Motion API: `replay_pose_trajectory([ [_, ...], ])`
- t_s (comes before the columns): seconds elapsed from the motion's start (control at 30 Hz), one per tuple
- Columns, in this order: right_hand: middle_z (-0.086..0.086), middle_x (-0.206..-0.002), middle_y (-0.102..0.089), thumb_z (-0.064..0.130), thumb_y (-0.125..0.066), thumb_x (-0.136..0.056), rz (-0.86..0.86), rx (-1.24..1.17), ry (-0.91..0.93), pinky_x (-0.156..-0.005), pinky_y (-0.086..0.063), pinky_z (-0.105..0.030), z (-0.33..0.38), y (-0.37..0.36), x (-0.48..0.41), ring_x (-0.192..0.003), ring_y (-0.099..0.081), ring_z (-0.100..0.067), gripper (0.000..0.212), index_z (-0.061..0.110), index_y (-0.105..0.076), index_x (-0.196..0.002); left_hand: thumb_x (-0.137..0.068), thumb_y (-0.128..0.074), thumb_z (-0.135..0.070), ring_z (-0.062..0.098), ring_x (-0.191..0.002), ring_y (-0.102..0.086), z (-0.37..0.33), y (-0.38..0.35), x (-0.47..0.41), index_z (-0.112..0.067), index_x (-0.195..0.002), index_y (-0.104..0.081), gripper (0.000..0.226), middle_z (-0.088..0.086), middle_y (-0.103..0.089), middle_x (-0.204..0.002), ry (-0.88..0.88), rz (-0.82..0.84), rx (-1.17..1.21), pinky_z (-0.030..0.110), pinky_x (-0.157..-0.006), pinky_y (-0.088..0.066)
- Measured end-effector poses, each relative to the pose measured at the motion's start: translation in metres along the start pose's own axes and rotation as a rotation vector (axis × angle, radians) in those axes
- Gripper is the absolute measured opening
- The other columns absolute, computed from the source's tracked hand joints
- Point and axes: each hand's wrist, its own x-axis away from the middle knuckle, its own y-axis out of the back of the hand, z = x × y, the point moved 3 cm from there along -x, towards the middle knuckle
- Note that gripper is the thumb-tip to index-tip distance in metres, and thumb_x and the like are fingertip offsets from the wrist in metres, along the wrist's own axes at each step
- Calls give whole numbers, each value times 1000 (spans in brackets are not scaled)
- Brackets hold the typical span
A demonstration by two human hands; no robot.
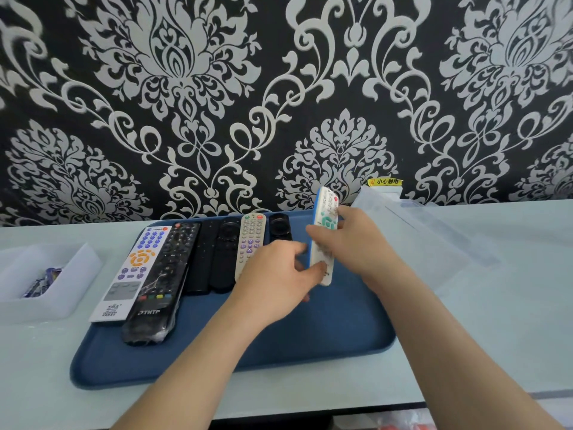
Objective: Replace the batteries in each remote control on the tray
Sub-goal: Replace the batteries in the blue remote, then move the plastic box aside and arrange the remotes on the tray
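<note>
The blue tray [325, 330] is lying beneath both hands. The white remote [325, 212] is standing on edge between them, with the right hand [350, 240] gripping its middle and the left hand [276, 274] pinching its lower end. Steadying it there while turning its back upward looks wisest.

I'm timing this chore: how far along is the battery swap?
Done: nothing I can confirm; six remotes lie face up on the blue tray, backs hidden. In hand: the white teal-buttoned remote, tipped on edge, the right hand gripping its middle, the left hand pinching its lower end. Left: apparently all seven.
</note>
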Motion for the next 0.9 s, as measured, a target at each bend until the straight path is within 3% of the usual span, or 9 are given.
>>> replay_pose_trajectory([
  [0.17, -12, -106, -67, 29, -69, -87, -89, 244, 45, -78, -51, -38, -5, -12, -8, -100, -64, -30, 35, 4, -56, -108, -82, -63, -50, 9, -90, -54, 2, 2, -1, -33, -109, -62, 32, -12, -63, -91, -148, -229, -477, 25, -69, -40],
  [0.23, -15, -114, -65, 22, -63, -93, -78, 289, 57, -81, -48, -36, -6, -18, -10, -107, -61, -32, 31, 1, -54, -114, -79, -66, -52, 11, -102, -46, 8, -1, -3, -30, -116, -60, 44, -14, -58, -108, -213, -198, -515, 25, -81, -41],
  [0.33, -11, -97, -66, 7, -55, -93, -6, 386, 80, -67, -42, -26, -9, -23, -10, -94, -57, -31, 4, 7, -57, -96, -79, -66, -53, 14, -119, -42, 14, -5, -4, -29, -127, -54, 55, -13, -53, -128, -246, -86, -553, 36, -97, -41],
  [0.43, -15, -101, -69, 0, -52, -86, 30, 402, 110, -77, -51, -37, -11, -24, -6, -94, -61, -32, 20, 4, -66, -100, -87, -62, -44, 16, -124, -43, 15, -7, -5, -29, -130, -53, 47, -10, -53, -134, -252, -71, -623, 37, -99, -40],
  [0.53, 0, -72, -58, -5, -47, -86, -25, 354, 228, -58, -38, -24, -4, -13, 3, -69, -51, -20, 33, 23, -54, -70, -90, -59, -35, 17, -118, -47, 15, -4, -7, -31, -125, -59, 35, -12, -59, -126, -262, -127, -634, 39, -93, -44],
  [0.63, -2, -105, -72, -1, -47, -94, -250, 245, 393, -81, -45, -19, 14, 19, 18, -97, -63, -20, 33, 14, -71, -110, -90, -59, -28, 17, -120, -46, 16, -3, -8, -27, -123, -62, 34, -12, -59, -125, -230, -124, -619, 39, -96, -43],
  [0.73, -5, -114, -69, 2, -51, -91, -483, 232, 436, -93, -47, -30, 14, 61, 25, -105, -63, -22, 32, 10, -70, -116, -86, -55, -13, 20, -115, -48, 11, -2, -6, -19, -111, -68, 29, -6, -62, -119, -254, -188, -686, 37, -88, -48],
  [0.83, -7, -119, -67, 6, -54, -87, -541, 309, 218, -87, -39, -27, -12, 106, 24, -112, -59, -24, 34, 12, -68, -118, -87, -54, -10, 18, -117, -49, -6, -5, -3, -21, -118, -66, 35, -8, -61, -123, -336, -264, -544, 32, -93, -45],
  [0.9, -8, -127, -65, 11, -54, -89, -490, 264, 34, -85, -36, -28, -31, 126, 25, -119, -56, -26, 36, 13, -65, -123, -93, -52, -18, 10, -126, -41, -23, -12, 1, -29, -132, -55, 40, -13, -52, -136, -376, -216, -412, 18, -99, -29],
])
